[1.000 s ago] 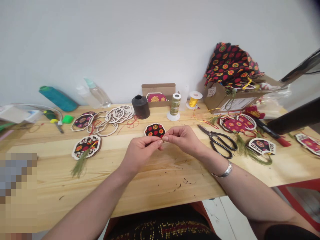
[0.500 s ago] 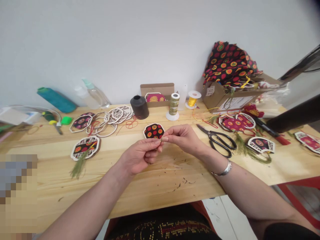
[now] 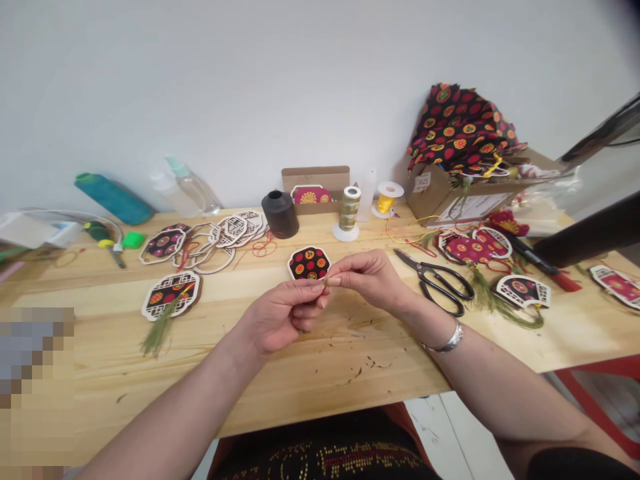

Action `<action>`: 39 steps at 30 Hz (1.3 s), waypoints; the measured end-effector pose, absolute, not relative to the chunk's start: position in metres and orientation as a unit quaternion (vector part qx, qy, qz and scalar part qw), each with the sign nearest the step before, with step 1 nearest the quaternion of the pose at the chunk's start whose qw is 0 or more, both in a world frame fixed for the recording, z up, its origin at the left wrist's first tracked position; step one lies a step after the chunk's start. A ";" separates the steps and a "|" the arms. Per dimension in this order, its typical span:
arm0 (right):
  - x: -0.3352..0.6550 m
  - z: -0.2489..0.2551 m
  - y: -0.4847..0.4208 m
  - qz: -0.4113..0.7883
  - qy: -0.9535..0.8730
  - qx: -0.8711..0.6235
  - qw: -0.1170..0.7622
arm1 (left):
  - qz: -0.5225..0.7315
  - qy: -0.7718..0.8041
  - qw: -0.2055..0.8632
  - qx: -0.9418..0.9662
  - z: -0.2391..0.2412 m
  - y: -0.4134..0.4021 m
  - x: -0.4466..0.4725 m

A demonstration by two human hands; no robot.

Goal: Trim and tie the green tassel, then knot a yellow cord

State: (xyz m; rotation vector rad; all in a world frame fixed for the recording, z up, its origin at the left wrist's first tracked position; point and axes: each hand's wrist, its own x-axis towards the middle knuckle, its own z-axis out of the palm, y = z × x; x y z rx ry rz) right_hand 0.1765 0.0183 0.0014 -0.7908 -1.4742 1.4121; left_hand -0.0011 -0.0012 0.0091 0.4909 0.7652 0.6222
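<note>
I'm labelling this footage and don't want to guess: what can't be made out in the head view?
Small item between the left hand and right hand: head view, too small, mostly covered by them.
Larger cardboard box contents: head view, largely hidden by its walls and patterned cloth.
Rightmost ornament: head view, far end cut off by right edge.

Pinch point mostly covered; edges crop some items.
Small tan item (image 3: pixel 327 283) between left hand (image 3: pixel 287 313) and right hand (image 3: pixel 367 277): too finger-covered to identify. Black patterned piece (image 3: pixel 308 262), lower edge partly hidden by fingers. Heaped cloth (image 3: pixel 460 127) obscures contents of cardboard box (image 3: pixel 434 195); label (image 3: pixel 470 209) print illegible. Pink framed piece (image 3: pixel 617 285), red frame (image 3: pixel 613 366): cut by right edge. Lower left lost to pixelated block (image 3: pixel 37 393).
</note>
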 end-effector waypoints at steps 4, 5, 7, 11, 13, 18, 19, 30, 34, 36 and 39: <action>0.177 0.001 0.018 0.577 -0.597 -0.320 0.457 | 0.324 0.377 0.828 0.258 0.009 -0.003 0.000; 0.177 0.001 0.019 0.579 -0.596 -0.320 0.455 | 0.338 0.386 0.815 0.268 0.009 -0.004 0.001; 0.178 0.001 0.019 0.586 -0.593 -0.325 0.447 | 0.365 0.405 0.788 0.285 0.010 -0.004 0.001; 0.178 -0.001 0.020 0.628 -0.573 -0.313 0.423 | 0.406 0.427 0.749 0.302 0.010 -0.003 0.000; 0.175 -0.003 0.020 0.661 -0.556 -0.302 0.404 | 0.423 0.431 0.733 0.312 0.009 -0.001 -0.001; 0.166 -0.010 0.018 0.694 -0.518 -0.342 0.365 | 0.449 0.435 0.709 0.328 0.006 0.001 -0.003; 0.164 -0.012 0.018 0.693 -0.514 -0.352 0.363 | 0.450 0.437 0.706 0.329 0.005 0.002 -0.003; 0.157 -0.014 0.003 0.515 -0.665 -0.417 0.344 | 0.496 0.506 0.527 0.469 0.003 0.002 -0.005; 0.158 -0.013 -0.004 0.334 -0.772 -0.410 0.353 | 0.473 0.545 0.396 0.568 0.004 0.000 -0.006; 0.158 -0.013 -0.007 0.244 -0.810 -0.393 0.359 | 0.467 0.558 0.354 0.587 0.005 0.000 -0.005; 0.158 -0.012 -0.011 0.117 -0.847 -0.375 0.358 | 0.461 0.568 0.317 0.604 0.004 0.000 -0.003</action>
